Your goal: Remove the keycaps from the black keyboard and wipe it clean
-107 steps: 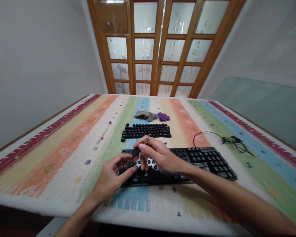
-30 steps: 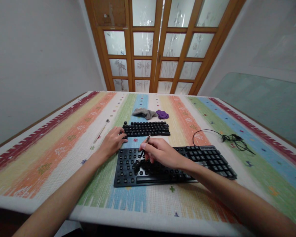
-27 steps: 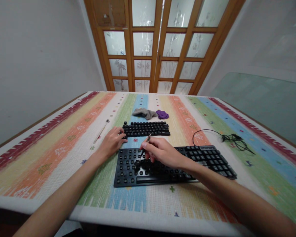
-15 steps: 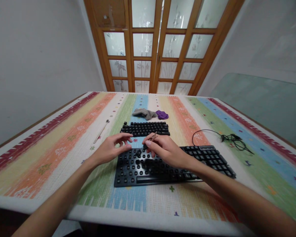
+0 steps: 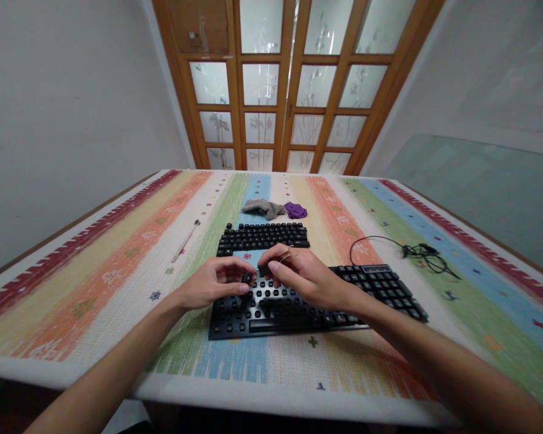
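Observation:
A black keyboard (image 5: 276,325) lies on the striped tablecloth, its left part stripped of most keycaps so that the small switch stems show. Above its upper left area, my left hand (image 5: 212,280) pinches a black keycap (image 5: 247,278) between thumb and fingers. My right hand (image 5: 305,274) is closed beside it, gripping a small dark piece (image 5: 263,269) that looks like another keycap. Something thin and wire-like (image 5: 286,256) shows at the right fingers; its kind is unclear. Behind the hands, loose black keycaps (image 5: 271,236) lie in keyboard-like rows.
A grey cloth (image 5: 263,209) and a purple cloth (image 5: 295,210) lie beyond the keycaps. To the left rests a thin brush (image 5: 185,241). The keyboard's black cable (image 5: 423,252) is bundled at the right. Wooden glazed doors (image 5: 285,114) stand behind the table.
My left hand has moved right and closed on a keycap that was on the board. The right hand has shifted slightly left, its dark piece now near the left fingertips.

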Tool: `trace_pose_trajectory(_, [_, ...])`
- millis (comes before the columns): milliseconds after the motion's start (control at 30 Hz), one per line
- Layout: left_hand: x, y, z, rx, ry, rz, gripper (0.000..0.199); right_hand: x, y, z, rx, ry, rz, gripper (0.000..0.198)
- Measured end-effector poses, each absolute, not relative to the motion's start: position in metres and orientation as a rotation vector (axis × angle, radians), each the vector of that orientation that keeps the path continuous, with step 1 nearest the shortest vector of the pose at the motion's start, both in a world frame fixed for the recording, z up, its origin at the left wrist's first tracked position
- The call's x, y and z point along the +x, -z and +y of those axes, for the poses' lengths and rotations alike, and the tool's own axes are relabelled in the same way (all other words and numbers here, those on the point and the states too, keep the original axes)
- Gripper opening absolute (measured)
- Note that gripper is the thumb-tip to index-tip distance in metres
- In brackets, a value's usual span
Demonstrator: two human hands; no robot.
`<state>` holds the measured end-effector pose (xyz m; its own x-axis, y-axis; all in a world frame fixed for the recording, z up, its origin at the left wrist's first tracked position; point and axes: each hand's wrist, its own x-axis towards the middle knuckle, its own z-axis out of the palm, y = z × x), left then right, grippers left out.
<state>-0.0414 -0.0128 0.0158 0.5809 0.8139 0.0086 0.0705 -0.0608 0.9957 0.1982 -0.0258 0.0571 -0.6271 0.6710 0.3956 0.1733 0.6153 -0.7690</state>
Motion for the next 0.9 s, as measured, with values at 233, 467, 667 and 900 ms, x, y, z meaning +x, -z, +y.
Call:
trace_pose_trajectory(233, [-0.035, -0.008, -0.016, 1.421, -0.792, 0.716, 0.039, 0.200, -0.055, -0.027, -0.624, -0.919, -2.172, 0.020])
trace_pose_trajectory(467, [-0.028, -0.004, -0.016, 1.493, -0.978, 0.837, 0.040, 0.203, -0.050, -0.028, -0.581, -0.778, -2.253, 0.019])
trace_pose_trajectory(667, [-0.027, -0.004, -0.016, 1.555, -0.919, 0.864, 0.038, 0.204, -0.044, -0.028, -0.601, -0.733, -2.247, 0.020])
trace_pose_trajectory(900, [-0.026, -0.011, -0.020, 1.655, -0.702, 0.870, 0.037, 0.210, -0.048, -0.026, -0.505, -0.696, -2.404, 0.020])
